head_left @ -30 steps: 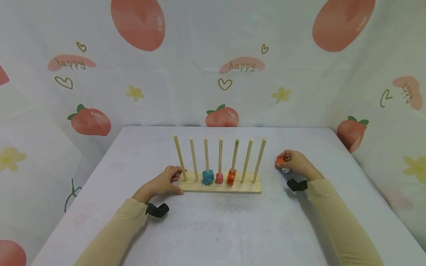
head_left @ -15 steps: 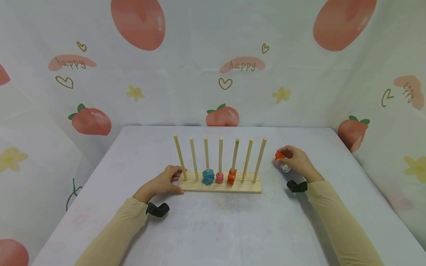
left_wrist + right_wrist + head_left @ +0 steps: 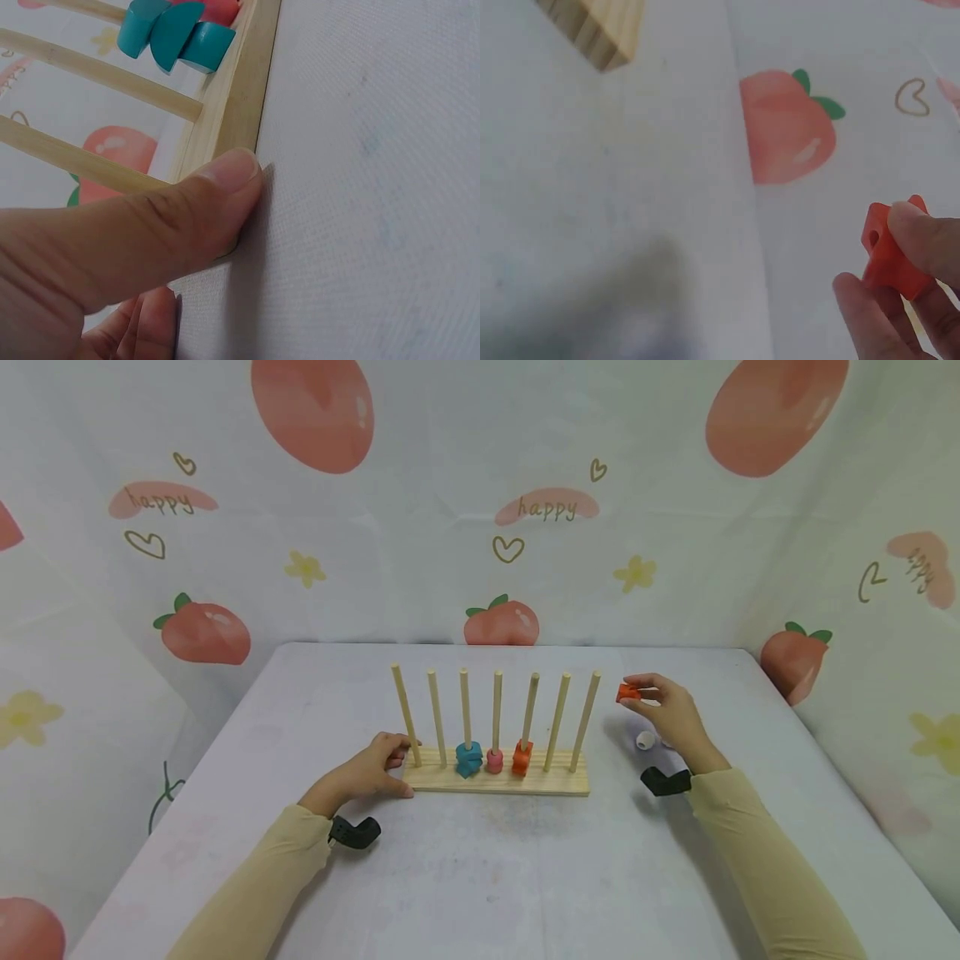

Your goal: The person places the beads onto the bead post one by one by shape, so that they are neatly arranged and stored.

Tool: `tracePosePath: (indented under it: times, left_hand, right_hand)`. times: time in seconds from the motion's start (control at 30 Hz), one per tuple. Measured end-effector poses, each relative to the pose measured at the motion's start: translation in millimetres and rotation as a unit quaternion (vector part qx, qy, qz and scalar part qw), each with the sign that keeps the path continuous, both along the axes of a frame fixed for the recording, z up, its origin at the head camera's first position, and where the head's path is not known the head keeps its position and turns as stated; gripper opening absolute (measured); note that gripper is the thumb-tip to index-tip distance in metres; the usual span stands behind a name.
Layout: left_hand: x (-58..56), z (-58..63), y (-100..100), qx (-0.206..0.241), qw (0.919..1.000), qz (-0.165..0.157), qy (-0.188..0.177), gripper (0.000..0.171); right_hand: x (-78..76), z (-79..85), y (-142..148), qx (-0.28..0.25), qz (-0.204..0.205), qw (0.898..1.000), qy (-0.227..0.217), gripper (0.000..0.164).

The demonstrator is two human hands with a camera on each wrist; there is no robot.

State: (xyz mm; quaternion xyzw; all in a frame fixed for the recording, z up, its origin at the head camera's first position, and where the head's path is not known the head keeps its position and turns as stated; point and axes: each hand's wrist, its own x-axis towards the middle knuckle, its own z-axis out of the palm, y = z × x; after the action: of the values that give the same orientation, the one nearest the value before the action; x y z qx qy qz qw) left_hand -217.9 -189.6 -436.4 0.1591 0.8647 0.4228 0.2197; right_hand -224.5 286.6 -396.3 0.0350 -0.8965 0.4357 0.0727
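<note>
A wooden peg board (image 3: 502,785) with a row of several upright pegs stands mid-table. Its left end is gripped by my left hand (image 3: 378,768), thumb (image 3: 217,180) at the front edge and fingers behind. Blue beads (image 3: 176,34) sit low on one peg. A pink bead (image 3: 495,762) and an orange bead (image 3: 522,758) sit on the two pegs to the right of it. Right of the board, my right hand (image 3: 671,714) pinches an orange block-shaped bead (image 3: 892,255) between thumb and fingers, above the table. A hole shows in the bead's side.
A white bead (image 3: 645,741) lies on the table below my right hand, with another pale piece partly hidden by the wrist. A black wrist camera (image 3: 666,782) hangs under each forearm. A printed cloth (image 3: 420,568) hangs behind the table.
My right hand has lifted the orange bead up off the table, away from the white bead. My left hand and the peg board have stayed in place.
</note>
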Motion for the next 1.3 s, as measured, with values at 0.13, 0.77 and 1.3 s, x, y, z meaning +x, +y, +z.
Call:
tracePosePath:
  times: [0.13,0.77,1.3]
  left_hand:
    - [-0.5,-0.7,0,0.001,1.0,-0.002,0.003,0.079]
    - [-0.4,-0.8,-1,0.005,1.0,-0.005,0.003,0.078]
    - [-0.1,0.3,0,-0.001,1.0,-0.002,0.001,0.079]
  right_hand:
    - [1.6,6.1,-9,-0.005,0.004,1.0,0.021,0.045]
    - [28.6,49.2,-42,-0.092,0.031,0.983,0.155,0.039]
    - [44.9,84.4,-61,-0.208,0.053,0.943,0.254,0.038]
